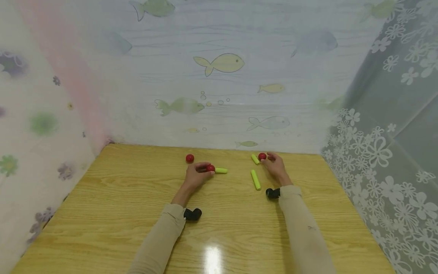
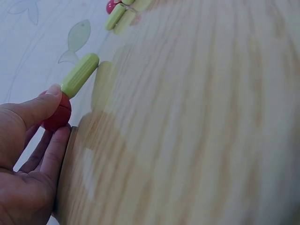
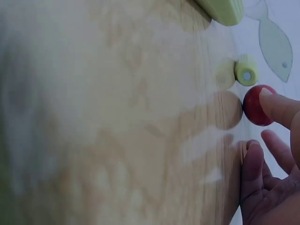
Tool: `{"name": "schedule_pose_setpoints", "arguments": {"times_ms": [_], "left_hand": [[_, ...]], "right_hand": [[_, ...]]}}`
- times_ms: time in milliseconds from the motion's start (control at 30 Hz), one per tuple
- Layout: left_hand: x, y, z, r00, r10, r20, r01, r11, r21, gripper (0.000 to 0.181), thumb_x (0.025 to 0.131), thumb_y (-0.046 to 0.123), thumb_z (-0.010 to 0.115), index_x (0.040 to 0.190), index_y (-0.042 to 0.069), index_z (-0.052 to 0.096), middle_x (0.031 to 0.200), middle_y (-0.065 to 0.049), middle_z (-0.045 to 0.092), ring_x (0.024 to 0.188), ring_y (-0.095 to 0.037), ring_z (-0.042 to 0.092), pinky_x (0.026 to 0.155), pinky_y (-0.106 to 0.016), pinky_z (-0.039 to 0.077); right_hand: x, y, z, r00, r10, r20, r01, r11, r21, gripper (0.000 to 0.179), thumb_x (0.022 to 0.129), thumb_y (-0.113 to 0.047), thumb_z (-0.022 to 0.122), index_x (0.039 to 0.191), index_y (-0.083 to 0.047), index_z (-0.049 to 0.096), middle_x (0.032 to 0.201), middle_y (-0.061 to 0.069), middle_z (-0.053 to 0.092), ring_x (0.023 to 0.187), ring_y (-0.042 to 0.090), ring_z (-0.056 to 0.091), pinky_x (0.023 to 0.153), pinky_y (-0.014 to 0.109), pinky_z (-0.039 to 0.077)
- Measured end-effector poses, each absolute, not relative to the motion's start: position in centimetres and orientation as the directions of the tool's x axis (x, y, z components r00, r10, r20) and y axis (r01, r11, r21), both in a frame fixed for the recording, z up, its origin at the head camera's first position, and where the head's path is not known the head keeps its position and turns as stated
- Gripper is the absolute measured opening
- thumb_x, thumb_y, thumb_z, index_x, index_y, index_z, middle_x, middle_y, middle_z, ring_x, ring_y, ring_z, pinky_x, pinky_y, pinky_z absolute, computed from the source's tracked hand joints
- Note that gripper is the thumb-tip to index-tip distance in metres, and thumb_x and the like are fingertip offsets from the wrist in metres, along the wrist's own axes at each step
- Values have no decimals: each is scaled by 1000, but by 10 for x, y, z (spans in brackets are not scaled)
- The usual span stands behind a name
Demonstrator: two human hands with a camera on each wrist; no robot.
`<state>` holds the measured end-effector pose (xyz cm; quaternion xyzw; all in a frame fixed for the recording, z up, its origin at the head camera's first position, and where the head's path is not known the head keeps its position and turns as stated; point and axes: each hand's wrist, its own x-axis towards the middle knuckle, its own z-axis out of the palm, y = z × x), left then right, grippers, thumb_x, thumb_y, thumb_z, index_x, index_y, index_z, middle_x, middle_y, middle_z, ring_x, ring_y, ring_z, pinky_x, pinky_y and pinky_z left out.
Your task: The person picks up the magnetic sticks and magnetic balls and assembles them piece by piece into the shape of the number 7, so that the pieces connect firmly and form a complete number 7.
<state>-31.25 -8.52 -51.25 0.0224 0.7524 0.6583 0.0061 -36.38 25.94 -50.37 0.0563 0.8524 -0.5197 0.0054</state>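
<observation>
My left hand [image 1: 195, 177] pinches a red ball [image 1: 210, 168] between thumb and fingers. Against that ball lies the end of a yellow-green ribbed stick [image 1: 221, 171]; in the left wrist view the stick [image 2: 80, 75] looks in line with the ball [image 2: 61, 114]. My right hand [image 1: 275, 168] holds a second red ball [image 1: 262, 156] on the table by thumb and fingertips. In the right wrist view the thumb presses on this ball [image 3: 257, 105]. A short yellow-green stick [image 1: 255, 159] lies beside it, with a hole in its end. Nearer me lies a longer yellow-green stick [image 1: 256, 180].
Another red ball [image 1: 189, 158] sits behind my left hand. The wooden table [image 1: 232, 228] runs back to a wall sheet [image 1: 219, 83] printed with fish. A floral curtain [image 1: 386, 175] hangs at the right. Black wrist devices [image 1: 192, 214] are on both sleeves.
</observation>
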Motion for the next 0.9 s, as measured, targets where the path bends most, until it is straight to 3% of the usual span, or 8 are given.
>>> {"name": "schedule_pose_setpoints", "arguments": {"times_ms": [533, 833, 900], "left_hand": [[-321, -87, -514, -998, 56, 26, 34, 151, 988, 42, 88, 6, 82, 128, 2, 72, 125, -21, 71, 116, -33, 68, 97, -37, 57], [-325, -87, -514, -997, 64, 35, 44, 148, 988, 45, 90, 0, 77, 132, -9, 65, 128, -32, 66, 120, -45, 64, 97, -41, 57], [-327, -87, -515, -998, 62, 31, 40, 145, 989, 45, 90, 1, 79, 132, -7, 66, 128, -31, 67, 120, -43, 64, 98, -40, 56]], "right_hand": [[-370, 256, -494, -987, 89, -132, 158, 434, -887, 56, 107, -22, 57, 156, 0, 42, 158, 30, 38, 146, 43, 36, 123, 52, 33], [-374, 254, -496, -989, 91, -121, 148, 435, -888, 48, 107, -21, 57, 149, 2, 51, 152, 28, 44, 140, 40, 41, 120, 51, 36], [-375, 254, -498, -989, 90, -119, 146, 430, -891, 47, 108, -20, 56, 148, 3, 51, 151, 28, 46, 140, 41, 43, 120, 51, 36]]}}
